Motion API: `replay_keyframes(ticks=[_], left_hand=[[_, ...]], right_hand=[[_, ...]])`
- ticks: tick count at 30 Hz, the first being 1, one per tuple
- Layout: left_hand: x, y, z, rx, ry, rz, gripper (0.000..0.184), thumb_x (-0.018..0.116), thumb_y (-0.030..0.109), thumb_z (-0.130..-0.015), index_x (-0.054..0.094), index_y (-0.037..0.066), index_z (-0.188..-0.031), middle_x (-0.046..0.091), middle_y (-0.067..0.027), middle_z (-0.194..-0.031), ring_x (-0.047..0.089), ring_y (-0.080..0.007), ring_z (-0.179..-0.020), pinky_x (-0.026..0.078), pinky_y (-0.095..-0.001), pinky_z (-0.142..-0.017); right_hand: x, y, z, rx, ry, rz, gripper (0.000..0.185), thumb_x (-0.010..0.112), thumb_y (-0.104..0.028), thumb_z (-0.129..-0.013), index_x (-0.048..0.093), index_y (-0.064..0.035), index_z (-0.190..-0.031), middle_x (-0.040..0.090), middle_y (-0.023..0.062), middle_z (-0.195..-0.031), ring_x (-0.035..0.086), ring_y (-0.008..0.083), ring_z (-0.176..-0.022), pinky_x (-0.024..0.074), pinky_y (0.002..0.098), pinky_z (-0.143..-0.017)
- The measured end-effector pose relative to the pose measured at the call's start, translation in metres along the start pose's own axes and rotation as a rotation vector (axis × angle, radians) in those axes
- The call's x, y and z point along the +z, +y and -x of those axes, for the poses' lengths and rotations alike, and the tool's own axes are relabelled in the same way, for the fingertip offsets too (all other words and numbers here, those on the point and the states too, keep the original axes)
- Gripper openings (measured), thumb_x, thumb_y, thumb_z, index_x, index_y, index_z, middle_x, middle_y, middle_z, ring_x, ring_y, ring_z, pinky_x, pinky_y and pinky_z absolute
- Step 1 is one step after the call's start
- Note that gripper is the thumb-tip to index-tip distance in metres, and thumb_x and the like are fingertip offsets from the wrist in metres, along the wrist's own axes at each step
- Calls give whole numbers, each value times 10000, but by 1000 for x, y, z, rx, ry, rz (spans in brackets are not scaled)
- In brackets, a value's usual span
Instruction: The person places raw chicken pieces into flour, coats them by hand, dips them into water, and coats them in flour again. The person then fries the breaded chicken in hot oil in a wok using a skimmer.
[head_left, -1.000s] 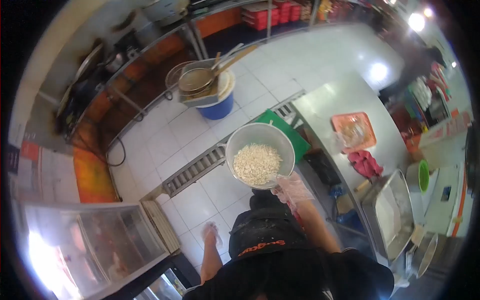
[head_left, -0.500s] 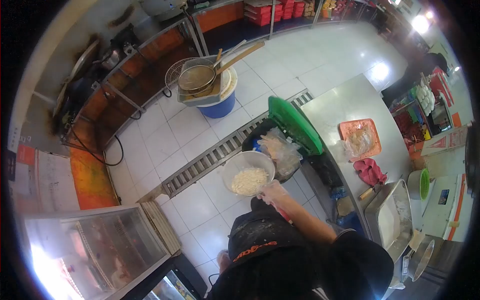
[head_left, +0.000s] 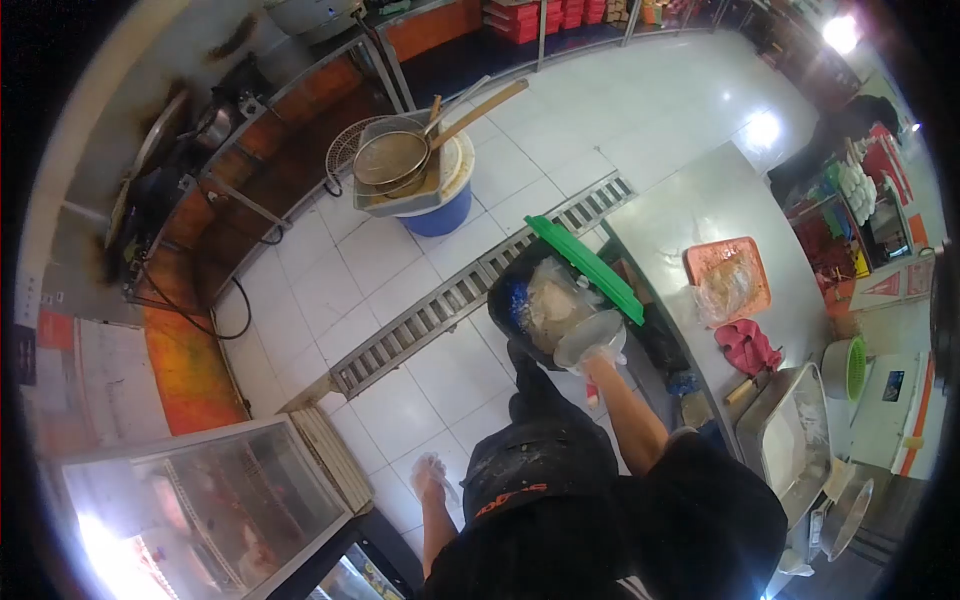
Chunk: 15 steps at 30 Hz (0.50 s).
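My right hand (head_left: 598,362), in a clear plastic glove, grips a translucent bowl (head_left: 588,338) by its rim. The bowl is tilted over a black trash bin (head_left: 505,325) on the floor. Inside the bin are clear plastic bags and a pale, crumbly mass (head_left: 555,300). The bin's green lid (head_left: 588,268) stands raised on the side by the counter. My left hand (head_left: 430,475), also gloved in clear plastic, hangs low at my left above the tiles, fingers apart, with nothing seen in it.
A steel counter (head_left: 690,195) at right bears an orange tray (head_left: 757,262), a pink cloth (head_left: 748,347) and a metal pan (head_left: 745,430). Beyond the floor drain (head_left: 440,300) stands a blue bucket (head_left: 440,218) topped with strainers. A glass-door fridge (head_left: 210,500) is at lower left.
My right hand has moved right and tipped the bowl over the bin; the pale crumbs have left the bowl. The green lid has swung upright. My left hand has come further into view.
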<state>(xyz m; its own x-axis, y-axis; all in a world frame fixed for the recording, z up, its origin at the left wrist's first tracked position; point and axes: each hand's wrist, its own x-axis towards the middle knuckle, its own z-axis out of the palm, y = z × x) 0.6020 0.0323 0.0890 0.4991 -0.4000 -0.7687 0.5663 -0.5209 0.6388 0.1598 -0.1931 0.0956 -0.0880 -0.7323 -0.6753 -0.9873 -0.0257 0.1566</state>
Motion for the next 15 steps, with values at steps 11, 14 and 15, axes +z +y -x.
replay_keyframes(ticks=[11,14,15], left_hand=[[-74,-81,-19,475,-346,-1447,243,515,234,-948,684,60,-958,684,-150,-883,649,-265,-779,518,-383,-686],[-88,-99,-67,640,-551,-1717,303,507,308,-933,694,97,-1045,691,-178,-969,647,-307,-889,500,-429,-797],[-84,-99,-56,589,-552,-1593,323,507,333,-933,693,91,-1040,691,-184,-968,646,-312,-903,493,-436,-805]], right_hand=[[162,40,-22,-101,242,-620,90,739,-146,-778,743,-72,-829,704,82,-715,657,194,-582,478,337,-447],[193,51,31,23,489,-1168,110,698,-142,-827,695,-38,-792,658,77,-659,602,149,-528,421,290,-403],[189,60,64,69,396,-1285,110,694,-143,-828,697,-34,-816,660,74,-661,601,143,-524,422,289,-405]])
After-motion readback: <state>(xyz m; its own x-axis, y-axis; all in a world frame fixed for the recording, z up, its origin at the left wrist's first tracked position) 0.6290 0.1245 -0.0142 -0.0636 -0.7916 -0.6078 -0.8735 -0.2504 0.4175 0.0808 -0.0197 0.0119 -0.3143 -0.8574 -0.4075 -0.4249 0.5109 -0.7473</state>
